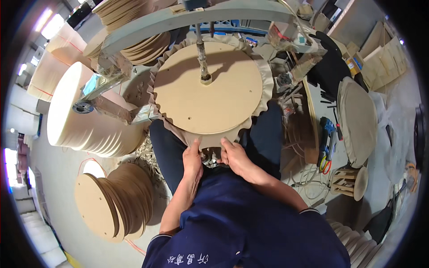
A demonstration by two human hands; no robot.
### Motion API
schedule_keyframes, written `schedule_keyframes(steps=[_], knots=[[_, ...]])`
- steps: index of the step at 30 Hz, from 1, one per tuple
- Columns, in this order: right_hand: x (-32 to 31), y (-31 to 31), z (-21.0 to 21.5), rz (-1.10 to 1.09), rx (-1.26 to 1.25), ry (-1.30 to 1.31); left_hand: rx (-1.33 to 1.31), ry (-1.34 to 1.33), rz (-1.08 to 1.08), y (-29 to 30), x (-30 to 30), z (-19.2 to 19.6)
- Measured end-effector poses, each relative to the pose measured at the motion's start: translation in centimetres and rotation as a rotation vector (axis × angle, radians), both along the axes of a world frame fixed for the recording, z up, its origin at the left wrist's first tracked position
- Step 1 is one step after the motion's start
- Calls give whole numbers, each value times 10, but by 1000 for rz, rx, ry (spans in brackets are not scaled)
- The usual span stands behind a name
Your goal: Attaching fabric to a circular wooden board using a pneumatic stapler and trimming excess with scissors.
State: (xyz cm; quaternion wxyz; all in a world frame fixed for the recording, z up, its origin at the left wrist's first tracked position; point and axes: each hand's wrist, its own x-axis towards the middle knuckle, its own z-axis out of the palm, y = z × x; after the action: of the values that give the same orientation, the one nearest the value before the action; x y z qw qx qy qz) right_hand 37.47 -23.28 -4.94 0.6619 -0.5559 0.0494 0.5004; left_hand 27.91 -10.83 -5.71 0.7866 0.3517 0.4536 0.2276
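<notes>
A round brown board (210,87) lies flat under a metal press rod (203,62), with beige fabric (263,76) bunched in pleats around its rim. My left hand (193,158) and my right hand (233,156) meet at the near edge of the disc. Both grip the fabric edge (210,142) pulled over the rim, thumbs on top. What sits under the disc between my hands is hidden.
Stacks of round boards stand at left (111,203) and upper left (129,18). A large pale foam roll (78,118) lies left. Right of the press sit a covered round cushion (357,118), a small wooden stool (351,181), tools (328,143) and cardboard boxes (384,58).
</notes>
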Motion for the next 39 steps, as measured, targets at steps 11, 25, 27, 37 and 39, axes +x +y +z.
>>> schedule_keyframes(steps=[11, 25, 27, 37, 39], knots=[[67, -1, 4, 11, -278, -5, -203, 146, -236, 3, 22, 5], [2, -7, -1, -24, -2, 30, -29, -75, 11, 2, -4, 0], [-1, -8, 1, 11, 12, 40, -2, -68, 7, 9, -6, -1], [62, -10, -10, -103, -135, 136, -188, 84, -267, 2, 19, 7], [63, -11, -27, -118, -58, 101, -200, 73, -271, -5, 24, -1]])
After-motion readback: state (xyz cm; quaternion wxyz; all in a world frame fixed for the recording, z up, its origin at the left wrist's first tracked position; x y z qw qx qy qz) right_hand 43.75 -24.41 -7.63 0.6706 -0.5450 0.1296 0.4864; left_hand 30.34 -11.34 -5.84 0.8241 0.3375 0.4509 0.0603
